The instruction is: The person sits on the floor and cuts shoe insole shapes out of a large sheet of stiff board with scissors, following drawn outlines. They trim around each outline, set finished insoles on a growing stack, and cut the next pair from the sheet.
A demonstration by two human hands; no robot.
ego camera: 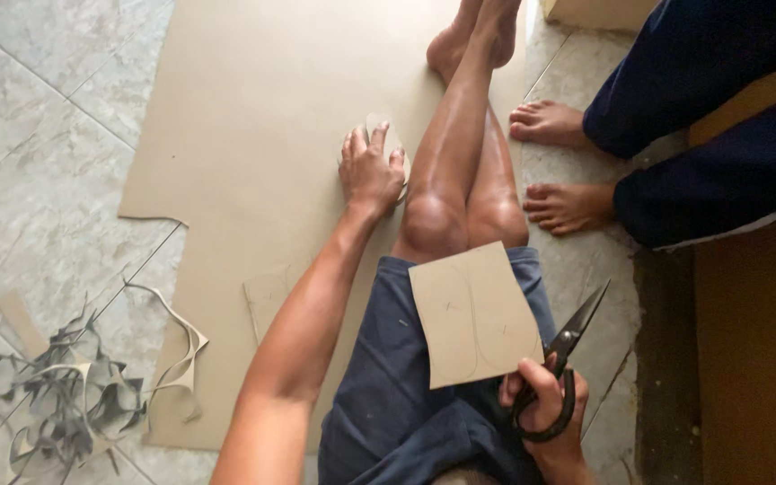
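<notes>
Card piece: a tan cardboard piece with pencilled curved outlines lies on the person's lap, one lower corner touching the right hand.
Right hand: the right hand is clenched through the loop handles of black scissors, whose blades point up and away, slightly parted.
Left hand: the left hand lies palm down, fingers spread, pressing a small cut-out shape onto the big cardboard sheet, just beside the left knee.
Sheet: it covers the floor under the outstretched legs; a notch is cut from its left edge.
Offcuts: a heap of thin curly cardboard scraps sits on the grey tiled floor, lower left.
Other person: two bare feet and dark blue trousers at the right, well apart from both hands.
</notes>
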